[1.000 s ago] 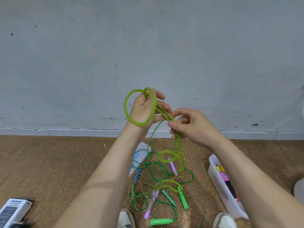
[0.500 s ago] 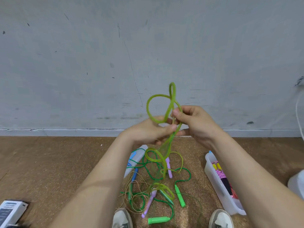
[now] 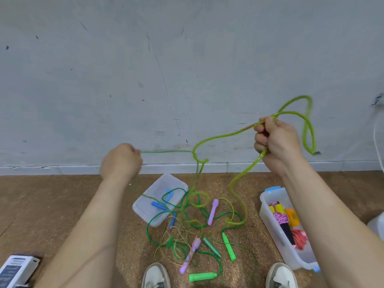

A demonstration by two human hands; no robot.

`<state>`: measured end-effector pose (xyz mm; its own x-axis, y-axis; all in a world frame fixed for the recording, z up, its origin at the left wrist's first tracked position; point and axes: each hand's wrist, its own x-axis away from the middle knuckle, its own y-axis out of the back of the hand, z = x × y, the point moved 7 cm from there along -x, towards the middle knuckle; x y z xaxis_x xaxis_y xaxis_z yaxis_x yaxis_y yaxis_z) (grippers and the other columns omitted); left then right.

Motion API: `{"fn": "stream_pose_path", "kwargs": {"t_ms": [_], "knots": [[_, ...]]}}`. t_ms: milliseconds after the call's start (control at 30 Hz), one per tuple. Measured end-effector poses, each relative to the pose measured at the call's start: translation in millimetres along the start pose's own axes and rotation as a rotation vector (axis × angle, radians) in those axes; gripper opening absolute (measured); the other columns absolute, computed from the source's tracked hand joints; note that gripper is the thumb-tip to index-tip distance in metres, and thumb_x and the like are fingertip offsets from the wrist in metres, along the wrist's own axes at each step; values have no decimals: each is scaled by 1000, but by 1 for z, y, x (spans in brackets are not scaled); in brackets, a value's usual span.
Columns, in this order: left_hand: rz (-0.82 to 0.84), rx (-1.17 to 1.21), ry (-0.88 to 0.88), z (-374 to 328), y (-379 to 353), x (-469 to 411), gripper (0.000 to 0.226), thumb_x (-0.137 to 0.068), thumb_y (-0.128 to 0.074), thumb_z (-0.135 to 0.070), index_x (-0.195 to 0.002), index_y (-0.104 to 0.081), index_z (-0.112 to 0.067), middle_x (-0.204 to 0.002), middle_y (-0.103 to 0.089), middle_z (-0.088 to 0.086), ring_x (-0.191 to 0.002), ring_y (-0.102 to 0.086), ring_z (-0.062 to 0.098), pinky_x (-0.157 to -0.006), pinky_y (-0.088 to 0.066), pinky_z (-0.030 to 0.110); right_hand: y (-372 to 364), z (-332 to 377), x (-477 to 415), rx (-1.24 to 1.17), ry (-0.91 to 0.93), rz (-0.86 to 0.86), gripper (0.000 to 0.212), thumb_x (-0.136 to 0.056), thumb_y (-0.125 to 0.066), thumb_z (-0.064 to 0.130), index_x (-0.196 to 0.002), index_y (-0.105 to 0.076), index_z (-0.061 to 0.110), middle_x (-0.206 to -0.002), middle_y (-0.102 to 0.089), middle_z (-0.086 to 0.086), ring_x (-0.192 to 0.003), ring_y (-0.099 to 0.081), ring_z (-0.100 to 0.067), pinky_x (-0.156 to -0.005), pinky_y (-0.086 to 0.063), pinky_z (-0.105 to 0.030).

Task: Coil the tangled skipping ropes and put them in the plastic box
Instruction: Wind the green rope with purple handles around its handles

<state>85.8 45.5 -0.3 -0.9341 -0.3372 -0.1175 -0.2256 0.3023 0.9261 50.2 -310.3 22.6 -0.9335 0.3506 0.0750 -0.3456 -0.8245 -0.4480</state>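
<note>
Your right hand point(image 3: 278, 142) is fisted tight round the lime-green skipping rope point(image 3: 218, 137) at right of frame. Your left hand point(image 3: 121, 161), centre-left, grips a thin green strand point(image 3: 166, 151) pulled taut (fingers mostly hidden). This looks like untangling: next, loosen the kink at centre, then coil. The plastic box point(image 3: 268, 213) sits lower right.

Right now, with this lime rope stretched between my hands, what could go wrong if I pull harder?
1. The lime rope runs tight between the left hand and right hand, with a small twist midway. Harder pulling may cinch it into a knot.
2. Its hanging strands drop into the floor pile with the dark green rope, so lifting could tighten that tangle.
</note>
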Motion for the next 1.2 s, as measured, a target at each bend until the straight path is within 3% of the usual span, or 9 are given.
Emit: {"fn": "stream_pose_path", "kwargs": {"t_ms": [167,267,367,467,600,733,833,933,1200], "knots": [[388,-336,79,39,-38,0,25,-75,-52,-14,-96,-64,-17,-95,-65,7,-86,-61,29,-78,-50,37,4,-8,-1,-301,-213,55,25,-105,-33,24,-87,-49,19,-57,-46,6,-37,-29,-4,-34,-17,-15],[518,-285,-101,10,-55,12,38,-83,-49,-14,-119,-62,-20,-120,-63,4,-107,-60,26,-93,-48,35,-11,-16,6,-362,-308,157,26,-104,-35,27,-84,-50,21,-57,-44,8,-38,-32,-3,-37,-15,-15],[554,256,-393,-64,-46,50,45,-92,-56,-17,-136,-48,-20,-142,-49,-3,-130,-46,12,-105,-34,24,-34,-25,18,-353,-368,278,26,-103,-37,27,-83,-50,19,-58,-42,8,-38,-34,-4,-39,-15,-15],[1009,927,-498,-133,-43,123,60,-86,-66,-25,-140,-41,-17,-136,-54,-2,-128,-48,7,-108,-36,26,-56,-31,27,-317,-396,367,25,-103,-36,26,-83,-49,17,-57,-41,5,-38,-32,-3,-36,-16,-13],[1339,996,-530,-162,-65,179,25,-91,-53,-29,-108,-50,-10,-90,-69,6,-93,-64,18,-86,-46,30,-47,-25,17,-272,-313,247,25,-105,-35,24,-85,-49,15,-58,-39,3,-38,-31,-3,-30,-21,-12],[1142,1265,-379,-164,-59,155,26,-102,-34,-23,-81,-45,-13,-51,-40,-5,-50,-45,13,-66,-47,30,-31,-24,12,-96,-226,217,33,-97,-46,44,-100,-57,13,-73,-54,-3,-58,-53,-12,-50,-46,-21],[921,1775,-115,-159,-28,108,30,-102,-32,-27,-76,-43,-15,-45,-27,-8,-38,-28,7,-49,-42,21,-53,-57,41,183,-404,637,65,-76,-50,65,-115,-58,13,-99,-67,-11,-81,-67,-18,-70,-55,-33],[742,2115,22,-138,-1,65,36,-102,-31,-29,-70,-42,-16,-41,-25,-8,-33,-24,4,-38,-31,14,-67,-94,89,541,-455,1120,22,-92,-58,31,-97,-58,10,-79,-68,-9,-68,-65,-13,-64,-49,-22],[181,2404,255,-42,31,3,34,-104,-31,-17,-71,-38,-14,-44,-26,-4,-34,-24,9,-36,-31,18,-4,-110,65,1488,-444,1115,23,-97,-53,27,-79,-65,22,-85,-70,3,-71,-54,-8,-66,-40,-24]]}}
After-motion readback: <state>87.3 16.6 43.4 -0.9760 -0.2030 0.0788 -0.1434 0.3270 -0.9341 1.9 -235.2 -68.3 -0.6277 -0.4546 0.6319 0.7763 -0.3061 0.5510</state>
